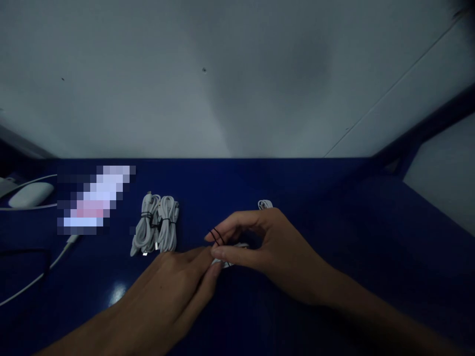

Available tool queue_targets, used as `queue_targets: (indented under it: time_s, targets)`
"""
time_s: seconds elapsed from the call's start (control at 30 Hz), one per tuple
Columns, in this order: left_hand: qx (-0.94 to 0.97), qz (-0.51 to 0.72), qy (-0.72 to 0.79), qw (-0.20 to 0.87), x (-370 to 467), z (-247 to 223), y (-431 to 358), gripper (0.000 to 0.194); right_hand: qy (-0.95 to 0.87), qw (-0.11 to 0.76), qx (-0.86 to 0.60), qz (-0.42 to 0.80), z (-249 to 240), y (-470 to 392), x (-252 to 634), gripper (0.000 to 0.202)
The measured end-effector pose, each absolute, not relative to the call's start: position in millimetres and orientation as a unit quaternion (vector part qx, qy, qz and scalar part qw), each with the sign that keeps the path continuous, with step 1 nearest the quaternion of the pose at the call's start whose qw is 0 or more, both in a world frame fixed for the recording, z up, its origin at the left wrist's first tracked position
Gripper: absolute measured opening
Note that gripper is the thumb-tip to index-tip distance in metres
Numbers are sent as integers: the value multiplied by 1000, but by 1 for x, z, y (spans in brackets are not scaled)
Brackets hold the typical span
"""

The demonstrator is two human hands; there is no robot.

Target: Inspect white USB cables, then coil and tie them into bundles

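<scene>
A coiled white cable [224,263] lies between my two hands, mostly hidden by the fingers. My left hand [181,277] is closed on its left end, fingertips pinched together. From the other side my right hand [272,247] curls over the coil, with its thumb close to the left fingertips. A thin black tie [215,237] runs in two strands across the right fingers and down to the coil. Left of the hands lie several bundled white cables [168,225], each bound with a black tie. Another white cable [264,203] shows partly behind my right hand.
On the blue table [208,188], a pixelated bright screen [97,198] stands out at left, a white cord [55,262] running from its lower end. A white mouse-like object [31,195] is at the far left. A pale wall [185,99] rises behind the table.
</scene>
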State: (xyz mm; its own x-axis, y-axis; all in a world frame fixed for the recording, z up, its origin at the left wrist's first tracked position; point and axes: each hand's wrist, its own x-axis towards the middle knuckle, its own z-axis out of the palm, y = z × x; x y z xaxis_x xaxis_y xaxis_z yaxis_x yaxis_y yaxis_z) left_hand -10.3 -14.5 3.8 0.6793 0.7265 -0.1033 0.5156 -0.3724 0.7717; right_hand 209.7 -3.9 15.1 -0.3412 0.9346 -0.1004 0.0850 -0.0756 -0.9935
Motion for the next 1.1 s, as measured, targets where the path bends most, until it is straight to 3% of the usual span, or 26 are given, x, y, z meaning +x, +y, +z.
queue_targets:
  time_s: [0.37, 0.53, 0.73, 1.1]
  targets:
    - [858, 120, 342, 365, -10, 2, -15, 22, -502, 333, -400, 691, 16, -1, 217, 15]
    - [810, 203, 385, 393, -10, -3, -19, 10, -488, 364, -403, 683, 13, -2, 212, 21]
    - [706, 328, 441, 446, -9, -12, -31, 62, -465, 398, -411, 676, 9, -4, 209, 27]
    - [665, 296, 452, 516, -11, 6, -36, 43, -444, 410, -413, 682, 3, -2, 208, 26]
